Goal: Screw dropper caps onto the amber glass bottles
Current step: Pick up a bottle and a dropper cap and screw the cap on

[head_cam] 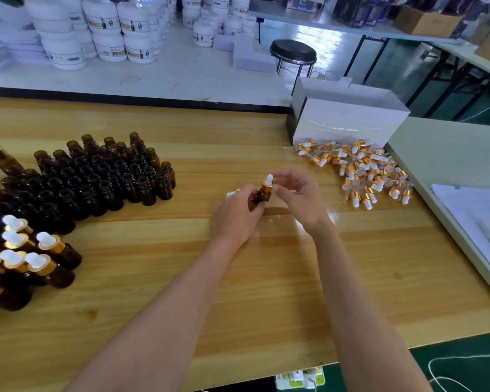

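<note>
Bottle [263, 196]: one small amber glass vial is held upright just above the middle of the table [181, 278], between the two hands. It is gripped around its lower body by the left hand [239, 217], whose thumb and fingers are curled about the glass, the forearm reaching in from the lower left. A cap [267, 184] with a gold collar and a white rubber bulb is seated on the neck. The cap is pinched by the right hand [297, 198]: the index fingertip is laid against the bulb and the thumb against the collar, while the other fingers are arched loosely above. The wrist is bent and the forearm comes in from the lower right. A white tip is seen past the left knuckles; what it belongs to cannot be told.

Open bottles [96, 176] are massed upright at the left, several dozen, too crowded for an exact count. Capped bottles [48, 250] are grouped at the lower left, about ten, some cut by the edge. Loose caps [362, 171] are heaped at the right, several dozen, beside one white box [348, 123].
</note>
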